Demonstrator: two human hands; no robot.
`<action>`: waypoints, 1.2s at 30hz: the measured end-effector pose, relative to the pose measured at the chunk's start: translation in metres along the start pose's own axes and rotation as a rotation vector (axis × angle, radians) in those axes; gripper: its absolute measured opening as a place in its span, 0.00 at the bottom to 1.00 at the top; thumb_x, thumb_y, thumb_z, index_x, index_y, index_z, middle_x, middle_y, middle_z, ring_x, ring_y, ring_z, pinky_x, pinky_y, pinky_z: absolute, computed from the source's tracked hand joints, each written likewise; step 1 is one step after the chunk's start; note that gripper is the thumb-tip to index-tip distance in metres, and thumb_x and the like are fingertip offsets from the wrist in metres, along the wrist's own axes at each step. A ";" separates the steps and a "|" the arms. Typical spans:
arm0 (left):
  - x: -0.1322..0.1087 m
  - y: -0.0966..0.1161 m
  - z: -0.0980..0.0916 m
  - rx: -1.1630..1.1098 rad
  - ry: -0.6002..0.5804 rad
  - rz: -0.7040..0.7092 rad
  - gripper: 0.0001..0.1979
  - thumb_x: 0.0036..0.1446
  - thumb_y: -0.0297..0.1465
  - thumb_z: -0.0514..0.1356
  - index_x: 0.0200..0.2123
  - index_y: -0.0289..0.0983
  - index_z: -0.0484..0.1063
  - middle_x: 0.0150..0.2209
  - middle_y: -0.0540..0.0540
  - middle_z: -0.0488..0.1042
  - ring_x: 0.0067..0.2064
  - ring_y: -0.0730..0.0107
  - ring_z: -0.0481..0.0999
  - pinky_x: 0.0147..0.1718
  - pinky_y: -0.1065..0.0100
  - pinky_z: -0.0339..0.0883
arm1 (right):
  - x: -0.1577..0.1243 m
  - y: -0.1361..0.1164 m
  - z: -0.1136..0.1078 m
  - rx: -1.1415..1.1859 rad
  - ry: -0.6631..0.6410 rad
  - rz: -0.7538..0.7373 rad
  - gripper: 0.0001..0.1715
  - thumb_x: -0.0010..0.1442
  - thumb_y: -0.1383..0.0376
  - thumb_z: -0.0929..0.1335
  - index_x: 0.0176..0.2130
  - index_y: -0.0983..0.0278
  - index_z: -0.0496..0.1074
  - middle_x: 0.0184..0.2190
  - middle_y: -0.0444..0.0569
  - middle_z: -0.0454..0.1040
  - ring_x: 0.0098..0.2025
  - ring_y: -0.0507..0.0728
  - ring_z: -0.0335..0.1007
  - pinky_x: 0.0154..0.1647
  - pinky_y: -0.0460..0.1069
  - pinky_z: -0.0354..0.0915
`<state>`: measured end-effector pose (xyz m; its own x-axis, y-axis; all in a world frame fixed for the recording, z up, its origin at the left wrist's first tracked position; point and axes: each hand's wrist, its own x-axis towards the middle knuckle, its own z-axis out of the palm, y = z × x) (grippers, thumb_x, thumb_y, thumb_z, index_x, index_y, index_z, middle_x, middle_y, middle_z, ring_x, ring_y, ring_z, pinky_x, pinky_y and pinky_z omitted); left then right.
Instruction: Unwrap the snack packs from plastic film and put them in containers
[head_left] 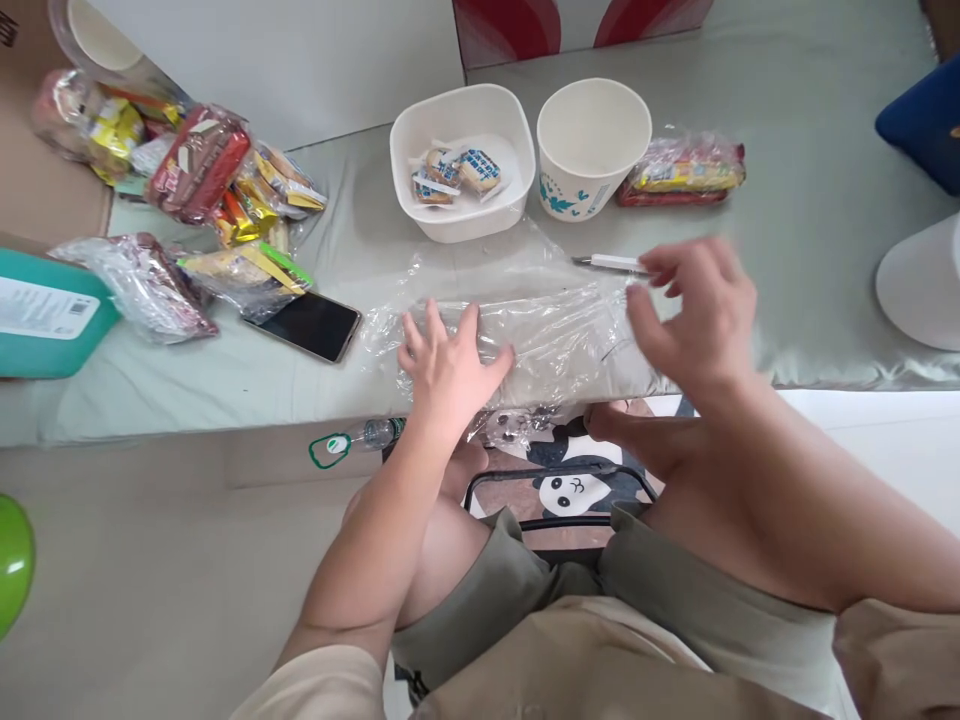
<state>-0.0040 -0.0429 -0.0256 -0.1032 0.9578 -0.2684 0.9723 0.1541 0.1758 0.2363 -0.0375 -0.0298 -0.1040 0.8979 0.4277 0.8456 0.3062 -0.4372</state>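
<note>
Clear plastic film [547, 325] lies crumpled along the front of the cloth-covered surface. My left hand [450, 360] rests on it with its fingers spread. At the film's right end, my right hand [694, 310] has its fingers bent, thumb and index finger apart, by the end of a white pen-like tool [611, 262]; whether it touches the tool is unclear, and its fingertips are slightly blurred. Behind the film stand a white square tub [405, 190] with several small wrapped snacks [480, 172] in it and a white paper cup [592, 130] with a teal leaf print.
A packaged snack [686, 175] lies right of the cup. Snack packets [199, 165], a phone [311, 325] and a teal container [52, 315] are at left. A white round object [926, 280] stands at far right. The surface's front edge [225, 415] runs above my legs.
</note>
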 end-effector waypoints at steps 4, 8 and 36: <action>0.001 0.001 0.004 -0.009 0.044 0.015 0.35 0.63 0.48 0.59 0.71 0.48 0.62 0.77 0.35 0.51 0.77 0.27 0.46 0.67 0.27 0.49 | -0.039 -0.047 0.015 0.216 -0.227 -0.679 0.14 0.67 0.62 0.68 0.52 0.57 0.72 0.43 0.47 0.79 0.47 0.59 0.73 0.45 0.55 0.64; 0.000 -0.001 0.002 -0.041 0.071 0.031 0.35 0.64 0.48 0.58 0.72 0.47 0.61 0.77 0.34 0.49 0.77 0.25 0.44 0.67 0.26 0.48 | -0.062 -0.064 0.036 0.069 -0.309 -0.652 0.15 0.69 0.69 0.66 0.53 0.56 0.73 0.55 0.49 0.79 0.57 0.59 0.70 0.52 0.56 0.61; 0.000 -0.072 -0.033 -0.639 -0.345 0.749 0.56 0.36 0.67 0.68 0.63 0.40 0.73 0.68 0.34 0.69 0.76 0.38 0.53 0.74 0.38 0.47 | 0.011 0.012 0.002 0.897 0.182 0.668 0.13 0.55 0.59 0.72 0.35 0.56 0.63 0.18 0.34 0.66 0.17 0.51 0.64 0.21 0.49 0.62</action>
<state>-0.0814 -0.0456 -0.0068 0.6441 0.7551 -0.1224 0.4605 -0.2549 0.8503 0.2445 -0.0238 -0.0319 0.3673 0.9297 -0.0278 0.0149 -0.0358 -0.9992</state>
